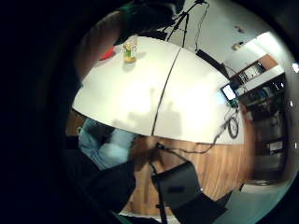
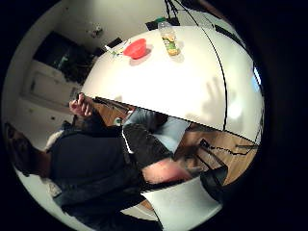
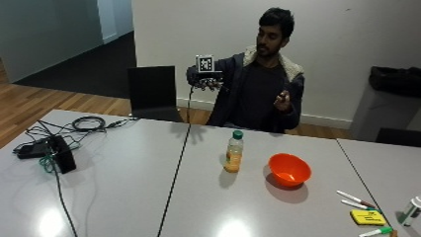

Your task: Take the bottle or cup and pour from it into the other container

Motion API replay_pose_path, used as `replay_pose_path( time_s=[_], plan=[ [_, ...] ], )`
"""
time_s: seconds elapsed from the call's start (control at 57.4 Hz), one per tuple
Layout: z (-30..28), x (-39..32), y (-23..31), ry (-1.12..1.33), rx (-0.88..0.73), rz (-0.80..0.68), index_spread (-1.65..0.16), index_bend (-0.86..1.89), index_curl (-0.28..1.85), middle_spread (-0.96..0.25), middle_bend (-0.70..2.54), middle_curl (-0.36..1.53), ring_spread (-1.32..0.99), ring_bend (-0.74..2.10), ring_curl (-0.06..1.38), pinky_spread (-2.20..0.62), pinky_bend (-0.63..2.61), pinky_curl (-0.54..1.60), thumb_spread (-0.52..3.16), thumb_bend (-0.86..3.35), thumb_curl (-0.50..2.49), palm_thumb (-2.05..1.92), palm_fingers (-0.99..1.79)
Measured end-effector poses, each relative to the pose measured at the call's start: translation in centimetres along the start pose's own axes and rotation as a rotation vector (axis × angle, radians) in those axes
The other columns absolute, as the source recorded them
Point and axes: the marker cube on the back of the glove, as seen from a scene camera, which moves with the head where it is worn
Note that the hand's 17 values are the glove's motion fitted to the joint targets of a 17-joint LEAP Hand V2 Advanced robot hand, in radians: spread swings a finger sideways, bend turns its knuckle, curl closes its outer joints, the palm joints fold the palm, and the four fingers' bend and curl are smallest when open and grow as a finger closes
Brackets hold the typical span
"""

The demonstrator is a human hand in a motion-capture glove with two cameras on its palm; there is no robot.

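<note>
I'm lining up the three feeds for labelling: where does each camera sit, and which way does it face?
Outside view: across the table, facing the seated person, raised gloved right hand, bottle, orange bowl.
Thumb side palm view: on that hand, looking down at table, bottle, bowl; torso and bare hand show.
Little finger side: same hand, bottle, lap.
All share the bottle.

Jar (image 3: 412,210) cut off by outside view's edge.

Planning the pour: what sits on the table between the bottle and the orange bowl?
Nothing: the outside view shows bare table between the bottle and orange bowl.
</note>
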Motion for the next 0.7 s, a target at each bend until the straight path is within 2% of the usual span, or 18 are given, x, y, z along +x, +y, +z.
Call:
replay_pose_path(
  time_s=[0.087,0.157,0.192,0.279,0.313,0.366,0.435,0.522,0.592,0.609,0.662,0.697],
  plan=[
    [0.3,-0.4,-2.1,-0.008,0.164,0.128,-0.3,0.21,0.13,-0.03,0.3,0.11,0.11,0.2,0.07,0.2,0.37,0.1,0.62,0.1,0.11,0.24,0.39],
    [0.0,-0.1,-0.1,-0.002,0.013,0.022,-0.35,0.19,0.17,-0.04,0.29,0.15,0.13,0.19,0.1,0.25,0.38,0.13,0.76,0.07,0.15,0.25,0.38],
    [0.0,-0.1,-0.1,-0.003,0.01,0.021,-0.36,0.18,0.18,-0.04,0.29,0.16,0.14,0.19,0.1,0.27,0.38,0.13,0.81,0.06,0.16,0.25,0.37],
    [0.3,-0.6,-3.2,-0.01,0.207,0.211,-0.39,0.18,0.21,-0.04,0.28,0.19,0.16,0.19,0.12,0.3,0.39,0.15,0.88,0.02,0.2,0.26,0.36],
    [0.3,-0.2,-3.3,0.006,0.211,0.107,-0.39,0.17,0.22,-0.04,0.28,0.2,0.16,0.19,0.13,0.3,0.39,0.15,0.9,0.01,0.21,0.27,0.36],
    [0.1,0.6,-2.3,0.03,0.135,-0.084,-0.4,0.17,0.23,-0.04,0.28,0.22,0.17,0.19,0.13,0.31,0.39,0.16,0.93,-0.01,0.23,0.27,0.36],
    [-0.3,0.4,-2.3,0.032,0.098,-0.034,-0.4,0.17,0.24,-0.04,0.27,0.24,0.17,0.19,0.14,0.32,0.39,0.17,0.95,-0.02,0.25,0.28,0.35],
    [-0.9,0.7,-2.5,0.036,0.099,-0.112,-0.41,0.17,0.25,-0.05,0.27,0.25,0.17,0.19,0.15,0.33,0.4,0.18,0.96,-0.03,0.26,0.27,0.34],
    [-1.6,-0.1,-3.2,0.033,0.103,0.069,-0.41,0.17,0.26,-0.05,0.26,0.26,0.18,0.19,0.16,0.33,0.4,0.18,0.97,-0.03,0.28,0.27,0.34],
    [-1.7,-0.1,-3.6,0.035,0.112,0.072,-0.41,0.17,0.27,-0.05,0.26,0.27,0.18,0.19,0.16,0.33,0.4,0.18,0.97,-0.03,0.28,0.27,0.34],
    [-2.3,0.2,-4.5,0.038,0.132,-0.065,-0.41,0.16,0.27,-0.05,0.26,0.27,0.18,0.19,0.17,0.34,0.39,0.19,0.97,-0.03,0.29,0.27,0.34],
    [-2.7,0.0,-4.6,0.03,0.128,-0.082,-0.41,0.16,0.27,-0.05,0.26,0.28,0.18,0.19,0.17,0.34,0.39,0.19,0.97,-0.03,0.29,0.26,0.34]
  ],
)
